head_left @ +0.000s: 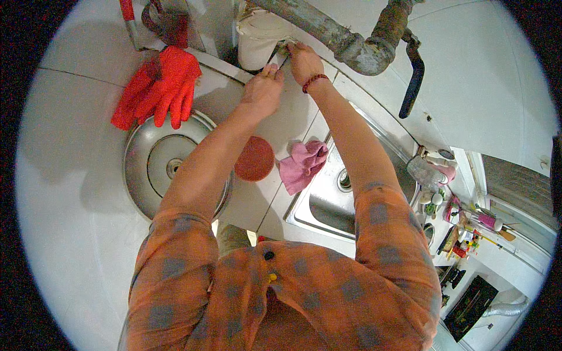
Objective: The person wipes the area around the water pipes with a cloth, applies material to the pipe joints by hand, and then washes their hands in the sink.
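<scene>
Left hand (pixel 263 92) and right hand (pixel 305 64) were close together beside a white bucket (pixel 254 54).
Both curled; could not tell whether either gripped anything. Bucket stood near a corroded grey pipe (pixel 351 54). Red rubber gloves (pixel 167 85) overlapped a round steel lid (pixel 140 161); pink cloth (pixel 304 165) lay by the sink (pixel 328 212).

No text, label, number or sign can be read. At the right, among the crowded small items by the window, the red container (pixel 460 253) and the pink-and-white container (pixel 490 222) are too small and blurred to show whether their patches of colour are printing. Faint specks on the black rectangular panel (pixel 471 307) at the lower right are likewise too indistinct to tell as lettering or as mere reflections.
</scene>
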`<action>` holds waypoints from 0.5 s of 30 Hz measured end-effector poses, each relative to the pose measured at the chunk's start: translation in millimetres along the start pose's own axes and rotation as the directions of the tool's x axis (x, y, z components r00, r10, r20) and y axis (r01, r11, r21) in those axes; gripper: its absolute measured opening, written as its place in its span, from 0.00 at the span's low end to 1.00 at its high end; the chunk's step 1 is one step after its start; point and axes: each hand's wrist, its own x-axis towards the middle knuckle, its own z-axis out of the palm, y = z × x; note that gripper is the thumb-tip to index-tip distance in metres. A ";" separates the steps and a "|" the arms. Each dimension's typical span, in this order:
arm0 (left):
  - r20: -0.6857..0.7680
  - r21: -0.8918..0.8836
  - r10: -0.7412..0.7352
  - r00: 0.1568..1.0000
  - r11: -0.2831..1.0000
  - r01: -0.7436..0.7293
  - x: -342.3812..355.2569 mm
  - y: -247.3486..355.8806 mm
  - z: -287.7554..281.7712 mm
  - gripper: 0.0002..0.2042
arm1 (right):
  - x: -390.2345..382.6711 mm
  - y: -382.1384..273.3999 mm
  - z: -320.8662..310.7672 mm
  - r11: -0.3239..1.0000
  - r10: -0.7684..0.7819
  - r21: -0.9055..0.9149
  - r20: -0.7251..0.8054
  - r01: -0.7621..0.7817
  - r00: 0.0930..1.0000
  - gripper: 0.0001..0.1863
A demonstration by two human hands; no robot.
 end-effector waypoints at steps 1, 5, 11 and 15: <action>-0.006 0.003 0.005 1.000 1.000 -0.005 0.6 0.6 1.2 0.20 | 2.0 3.5 0.9 1.000 0.002 -0.029 0.046 -0.001 0.999 0.15; 0.081 0.011 -0.023 0.996 1.000 0.022 2.1 -1.5 -7.8 0.20 | 18.1 -9.3 -21.2 0.999 0.032 -0.043 0.285 -0.020 0.958 0.16; -0.035 0.014 -0.001 0.999 1.000 0.001 -2.3 -3.7 5.6 0.22 | -17.3 -12.7 -13.3 0.998 0.040 0.048 0.066 -0.044 0.997 0.16; -0.024 0.050 0.024 0.999 0.999 -0.023 -4.7 -5.3 2.7 0.22 | 13.1 -8.4 -23.1 0.998 -0.003 -0.056 0.222 0.016 0.975 0.15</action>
